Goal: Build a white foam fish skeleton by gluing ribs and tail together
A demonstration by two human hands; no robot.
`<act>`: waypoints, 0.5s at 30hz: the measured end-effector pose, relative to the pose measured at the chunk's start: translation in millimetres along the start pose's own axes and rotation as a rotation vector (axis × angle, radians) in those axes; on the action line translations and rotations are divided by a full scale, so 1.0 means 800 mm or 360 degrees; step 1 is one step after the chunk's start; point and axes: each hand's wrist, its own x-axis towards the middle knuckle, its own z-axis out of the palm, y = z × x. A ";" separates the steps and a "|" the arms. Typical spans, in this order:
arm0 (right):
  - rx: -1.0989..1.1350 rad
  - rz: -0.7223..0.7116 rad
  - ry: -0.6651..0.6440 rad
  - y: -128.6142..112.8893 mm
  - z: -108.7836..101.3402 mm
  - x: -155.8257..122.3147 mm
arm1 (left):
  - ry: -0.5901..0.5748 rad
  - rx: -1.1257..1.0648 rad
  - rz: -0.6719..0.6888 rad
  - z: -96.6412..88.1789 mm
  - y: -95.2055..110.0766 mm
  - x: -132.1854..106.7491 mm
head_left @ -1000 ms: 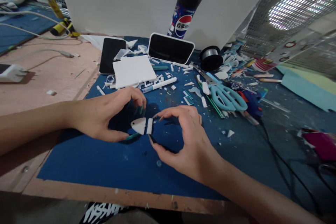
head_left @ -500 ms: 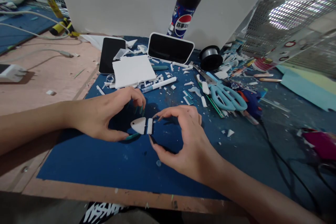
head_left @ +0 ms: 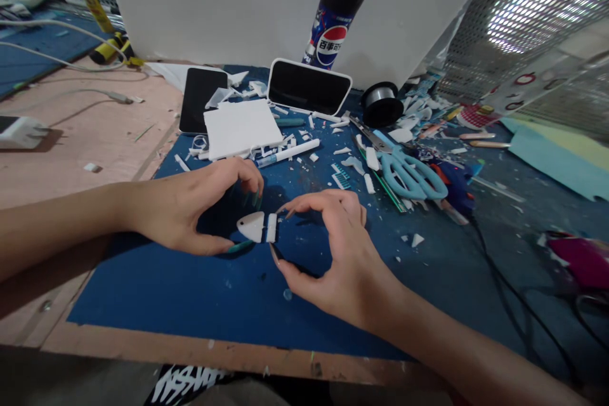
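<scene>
On the blue mat [head_left: 190, 292] lies a small white pointed piece [head_left: 251, 227] with a dark dot, shaped like a fish head. A short white strip [head_left: 271, 228] lies just right of it, across a narrow gap. My left hand [head_left: 204, 203] curves around the pointed piece, its thumb nail along the near edge and fingertips at the far edge. With thumb and forefinger at the strip's two ends, my right hand [head_left: 337, 241] holds it on the mat. Whether every fingertip presses is hard to see.
Behind my hands lie a white sheet [head_left: 242, 129], a pen [head_left: 290, 153] and white scraps. A phone [head_left: 309, 87] leans before a cola bottle [head_left: 333, 32]. Blue-handled scissors [head_left: 409, 171], a wire spool [head_left: 382, 104] and a black cable [head_left: 504, 273] are to the right.
</scene>
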 end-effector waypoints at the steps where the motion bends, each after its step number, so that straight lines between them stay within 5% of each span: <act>1: 0.0001 -0.0002 0.0004 0.000 0.000 0.000 | -0.0021 0.0018 0.0021 0.000 0.000 0.000; 7: 0.0006 -0.0001 0.0001 0.000 0.000 -0.001 | -0.0115 0.0054 0.0122 -0.005 -0.001 0.001; 15: -0.0008 -0.0016 0.0002 0.002 0.002 -0.001 | 0.0074 0.0242 0.0419 -0.006 0.001 0.004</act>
